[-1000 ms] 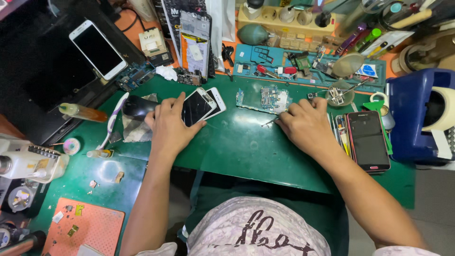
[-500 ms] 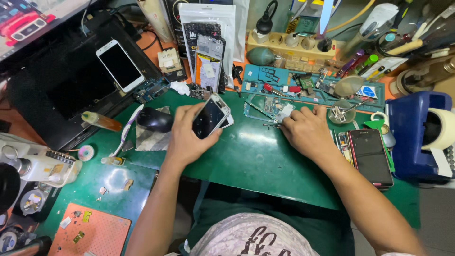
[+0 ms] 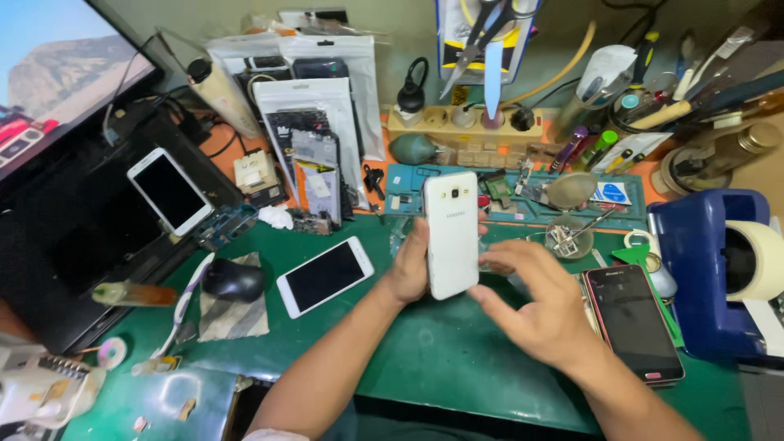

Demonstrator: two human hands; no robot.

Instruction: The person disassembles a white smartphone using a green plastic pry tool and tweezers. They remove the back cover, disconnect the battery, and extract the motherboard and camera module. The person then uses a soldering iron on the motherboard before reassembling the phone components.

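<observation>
Phone (image 3: 452,233) upright, back facing us, pinched in left hand (image 3: 408,273)
We judge it light, stiff, slick, fragile; grip long edges; right hand (image 3: 535,306) half open, empty, fingertips just beside it

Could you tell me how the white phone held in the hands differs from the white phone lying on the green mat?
The held white phone is lifted upright in the left hand, back and camera facing the viewer; the white phone on the mat lies flat, dark screen up. The held one is gripped, with the right hand at its edge; the other is untouched. Both are white, slim and rectangular.
</observation>
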